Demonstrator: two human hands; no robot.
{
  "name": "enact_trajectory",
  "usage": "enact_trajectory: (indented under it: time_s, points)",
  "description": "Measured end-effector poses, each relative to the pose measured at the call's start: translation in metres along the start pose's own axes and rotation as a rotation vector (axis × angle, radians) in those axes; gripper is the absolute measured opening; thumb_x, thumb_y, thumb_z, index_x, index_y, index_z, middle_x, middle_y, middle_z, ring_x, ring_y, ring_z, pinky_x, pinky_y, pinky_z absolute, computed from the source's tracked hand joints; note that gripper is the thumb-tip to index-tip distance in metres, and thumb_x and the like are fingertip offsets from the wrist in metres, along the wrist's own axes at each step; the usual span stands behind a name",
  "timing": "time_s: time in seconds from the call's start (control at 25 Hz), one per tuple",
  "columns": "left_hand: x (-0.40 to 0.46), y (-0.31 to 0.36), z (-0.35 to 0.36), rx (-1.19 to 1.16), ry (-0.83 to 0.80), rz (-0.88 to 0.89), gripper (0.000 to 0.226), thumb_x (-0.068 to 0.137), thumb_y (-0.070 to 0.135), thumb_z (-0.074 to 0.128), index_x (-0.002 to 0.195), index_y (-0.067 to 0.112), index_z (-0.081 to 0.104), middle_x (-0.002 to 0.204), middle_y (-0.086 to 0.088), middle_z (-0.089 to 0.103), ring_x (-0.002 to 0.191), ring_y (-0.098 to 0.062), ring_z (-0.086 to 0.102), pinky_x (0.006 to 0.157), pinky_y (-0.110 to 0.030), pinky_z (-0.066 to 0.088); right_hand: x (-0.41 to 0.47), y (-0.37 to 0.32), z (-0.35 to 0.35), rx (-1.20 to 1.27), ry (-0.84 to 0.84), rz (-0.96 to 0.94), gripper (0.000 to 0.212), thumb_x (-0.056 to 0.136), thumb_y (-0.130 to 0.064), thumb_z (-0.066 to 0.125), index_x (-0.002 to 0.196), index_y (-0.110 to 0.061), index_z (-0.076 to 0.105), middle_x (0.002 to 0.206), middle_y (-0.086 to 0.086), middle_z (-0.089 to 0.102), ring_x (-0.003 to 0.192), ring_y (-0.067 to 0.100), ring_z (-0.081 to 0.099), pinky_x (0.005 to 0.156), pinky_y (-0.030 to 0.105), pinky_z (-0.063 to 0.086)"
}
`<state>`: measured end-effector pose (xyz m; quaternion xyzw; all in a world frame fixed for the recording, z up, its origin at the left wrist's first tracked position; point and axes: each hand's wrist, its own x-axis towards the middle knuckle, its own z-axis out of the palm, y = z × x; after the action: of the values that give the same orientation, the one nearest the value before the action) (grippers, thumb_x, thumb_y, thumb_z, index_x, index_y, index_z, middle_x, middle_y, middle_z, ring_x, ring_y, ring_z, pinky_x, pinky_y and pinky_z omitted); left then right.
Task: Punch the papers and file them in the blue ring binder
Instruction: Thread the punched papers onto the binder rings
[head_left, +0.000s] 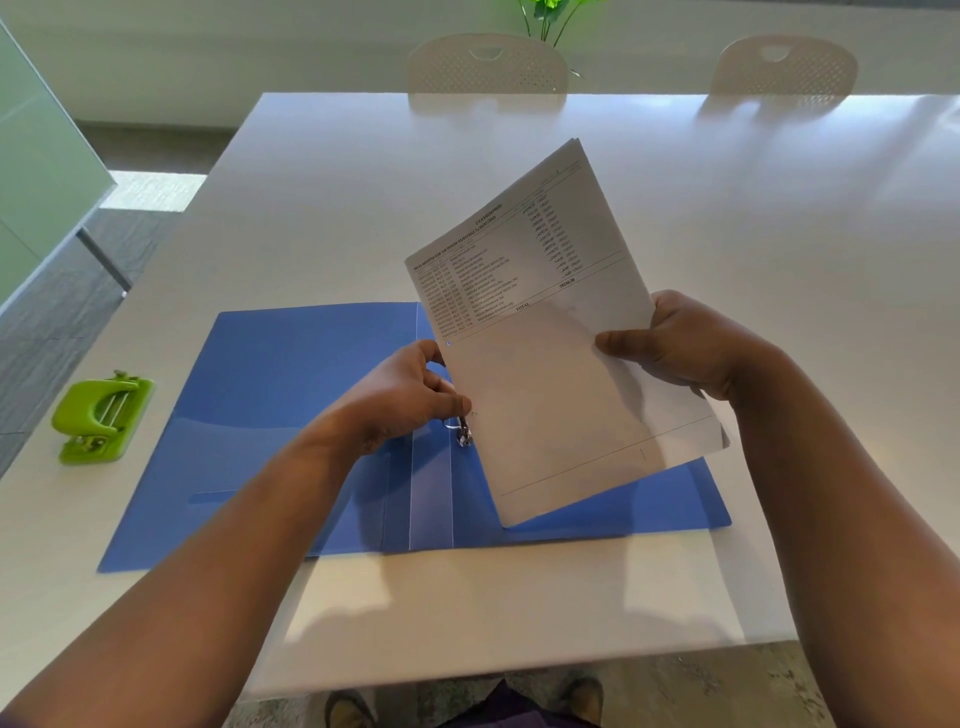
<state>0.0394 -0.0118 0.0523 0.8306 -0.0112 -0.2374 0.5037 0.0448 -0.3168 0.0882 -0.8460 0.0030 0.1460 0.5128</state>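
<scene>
White table fills the room ahead, with two pale chairs tucked in on its far side and a green plant behind them.

Binder: blue, lying open and flat on the table near the front edge. The covers look like thin, flexible plastic, so they would likely bend if lifted by one corner. Better to leave it lying flat and work on it there.

Papers: a thin stack of printed sheets held tilted above the binder's right half, with the lower corner close to the cover. A small hole shows near the left edge, which suggests punching is done. The stack is light and limp and the sheets could fan or slide apart. They are best held at both side edges, as they are now, with the punched edge kept square.

Right hand: grip closed on the stack's right edge, thumb on top.

Left hand: fingers curled at the stack's left edge, just above the rings. Whether it pinches the paper or the ring cannot be told.

Punch: green, sitting well to the left of the binder with nothing touching it.
</scene>
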Motion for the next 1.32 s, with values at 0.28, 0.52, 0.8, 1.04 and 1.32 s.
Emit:
enact_trajectory:
  time_s: [0.28, 0.52, 0.8, 1.04, 1.32]
  points:
    - [0.009, 0.003, 0.003, -0.043, 0.126, 0.002, 0.038, 0.085, 0.009, 0.080, 0.115, 0.020, 0.060, 0.085, -0.004, 0.078, 0.075, -0.011, 0.071, 0.070, -0.024, 0.050, 0.001, 0.008, -0.001, 0.011, 0.009, 0.020, 0.012, 0.094, -0.013, 0.069, 0.104, -0.017, 0.074, 0.098, 0.008, 0.078, 0.091, 0.030, 0.072, 0.088, 0.042, 0.055]
    - [0.033, 0.004, -0.005, -0.037, 0.319, 0.087, 0.012, 0.098, 0.028, 0.067, 0.099, 0.017, 0.071, 0.081, 0.001, 0.063, 0.067, -0.009, 0.053, 0.062, -0.022, 0.044, 0.004, 0.022, 0.000, 0.014, 0.015, 0.089, 0.028, 0.091, -0.020, 0.073, 0.118, -0.013, 0.070, 0.105, 0.016, 0.074, 0.099, 0.040, 0.070, 0.091, 0.052, 0.057]
    - [0.052, 0.014, -0.014, -0.113, 0.271, 0.054, 0.003, 0.094, 0.015, 0.072, 0.096, 0.012, 0.070, 0.087, 0.000, 0.070, 0.071, -0.009, 0.058, 0.046, -0.008, 0.041, 0.002, 0.024, -0.001, 0.036, 0.010, 0.119, 0.023, 0.092, -0.021, 0.072, 0.114, -0.016, 0.072, 0.102, 0.013, 0.076, 0.098, 0.040, 0.071, 0.093, 0.056, 0.056]
    - [0.059, 0.012, -0.012, -0.131, 0.260, 0.003, 0.019, 0.091, 0.012, 0.076, 0.105, 0.002, 0.070, 0.093, -0.007, 0.073, 0.069, -0.010, 0.059, 0.041, -0.010, 0.041, -0.002, 0.018, 0.000, 0.043, 0.000, 0.148, 0.019, 0.093, -0.019, 0.070, 0.113, -0.019, 0.072, 0.103, 0.009, 0.077, 0.099, 0.036, 0.071, 0.094, 0.055, 0.055]
    - [0.062, 0.013, -0.009, -0.171, 0.282, 0.025, 0.010, 0.091, 0.012, 0.075, 0.094, 0.007, 0.068, 0.078, 0.001, 0.067, 0.066, -0.008, 0.057, 0.046, -0.012, 0.042, -0.006, 0.008, -0.002, 0.051, -0.006, 0.118, 0.017, 0.094, -0.018, 0.069, 0.110, -0.023, 0.071, 0.100, 0.004, 0.075, 0.096, 0.029, 0.070, 0.092, 0.047, 0.056]
